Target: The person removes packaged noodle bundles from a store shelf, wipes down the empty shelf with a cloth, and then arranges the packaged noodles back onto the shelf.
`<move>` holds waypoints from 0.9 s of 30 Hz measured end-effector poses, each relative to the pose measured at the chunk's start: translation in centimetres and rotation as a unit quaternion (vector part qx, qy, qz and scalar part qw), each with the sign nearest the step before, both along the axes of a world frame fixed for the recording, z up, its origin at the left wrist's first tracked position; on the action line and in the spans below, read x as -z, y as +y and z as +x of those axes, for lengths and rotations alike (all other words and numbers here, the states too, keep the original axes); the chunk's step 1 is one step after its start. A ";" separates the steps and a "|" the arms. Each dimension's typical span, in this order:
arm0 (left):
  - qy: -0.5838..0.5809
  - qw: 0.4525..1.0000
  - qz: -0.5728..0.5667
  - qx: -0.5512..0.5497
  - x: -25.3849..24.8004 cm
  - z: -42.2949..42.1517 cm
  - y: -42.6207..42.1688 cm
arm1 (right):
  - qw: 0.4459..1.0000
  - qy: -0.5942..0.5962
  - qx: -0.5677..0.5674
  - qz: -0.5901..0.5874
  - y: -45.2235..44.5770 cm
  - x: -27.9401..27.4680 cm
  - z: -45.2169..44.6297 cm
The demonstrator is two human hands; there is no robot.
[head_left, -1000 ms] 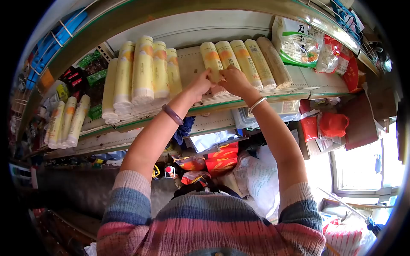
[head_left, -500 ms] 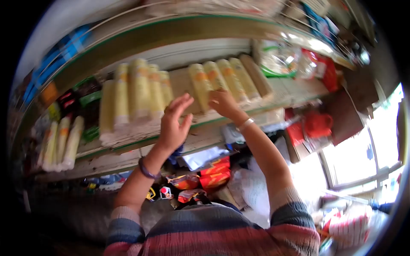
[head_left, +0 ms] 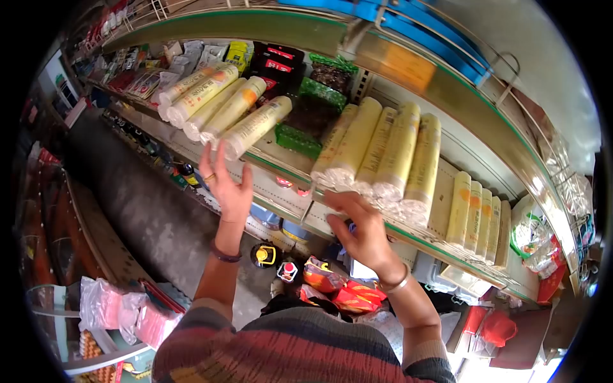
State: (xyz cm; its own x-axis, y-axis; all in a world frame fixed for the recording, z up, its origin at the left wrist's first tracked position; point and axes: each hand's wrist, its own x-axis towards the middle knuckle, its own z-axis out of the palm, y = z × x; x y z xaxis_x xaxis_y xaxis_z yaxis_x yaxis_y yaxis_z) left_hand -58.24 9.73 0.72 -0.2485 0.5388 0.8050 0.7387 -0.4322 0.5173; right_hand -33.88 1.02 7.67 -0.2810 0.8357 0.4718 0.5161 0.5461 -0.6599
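My left hand [head_left: 228, 191] is raised at the shelf's front edge with its fingers spread. Its fingertips are close to the end of a yellow wrapped roll [head_left: 258, 127], which looks like a pack of dried noodles; contact is hard to tell. Beside that roll, more yellow rolls [head_left: 204, 92] lie slanted on the shelf. My right hand [head_left: 365, 233] is open and holds nothing, thumb and fingers apart. It hovers just below the middle group of yellow rolls [head_left: 397, 150], stacked with their ends facing me. A third row of rolls [head_left: 474, 214] stands farther right.
Green-edged dark packets [head_left: 311, 118] and black packets [head_left: 276, 67] sit between the roll groups. An upper shelf [head_left: 242, 29] with wire rails overhangs them. Bottles [head_left: 264, 254] and red packages [head_left: 357, 295] are below. Pink bagged goods [head_left: 118, 313] lie at lower left.
The view has swung left along the shelf. My left hand has gone from near the middle group to the left group; my right hand has left the right-hand row and its fingers have opened.
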 end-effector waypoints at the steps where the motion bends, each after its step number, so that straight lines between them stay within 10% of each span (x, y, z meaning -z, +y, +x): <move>1: -0.004 0.999 -0.015 -0.028 -0.2 -1.3 0.4 | 0.999 0.018 -0.023 -0.038 1.7 0.7 -1.5; 5: -0.026 0.996 -0.088 -0.004 1.3 -3.4 2.5 | 0.972 0.152 -0.069 -0.165 9.5 4.6 -7.6; 10: -0.037 0.992 -0.099 0.073 3.0 -4.1 3.9 | 0.960 -0.044 0.082 -0.264 17.1 5.6 -13.5; 13: -0.051 0.991 -0.089 0.085 3.6 -4.4 4.1 | 0.969 -0.247 -0.005 0.011 21.1 10.7 -15.4; 18: -0.049 0.989 -0.103 0.097 2.8 -4.5 4.2 | 0.913 0.098 0.166 -0.359 21.2 6.5 -16.7; 22: -0.098 0.979 -0.122 0.130 2.2 -4.5 4.0 | 0.955 -0.008 0.080 -0.287 23.0 7.6 -16.9; 27: -0.173 0.938 -0.123 0.273 2.9 -4.1 2.0 | 0.887 0.293 0.130 -0.331 18.0 5.3 -14.6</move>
State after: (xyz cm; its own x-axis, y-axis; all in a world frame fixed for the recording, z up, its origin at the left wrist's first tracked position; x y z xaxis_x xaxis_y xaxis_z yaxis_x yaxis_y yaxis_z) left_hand -62.31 11.76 -2.18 -0.1052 0.8204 0.5620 0.2101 -0.5340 0.8189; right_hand -48.45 18.97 2.37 0.0932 0.9849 -0.1457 0.0293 -0.1490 -0.9884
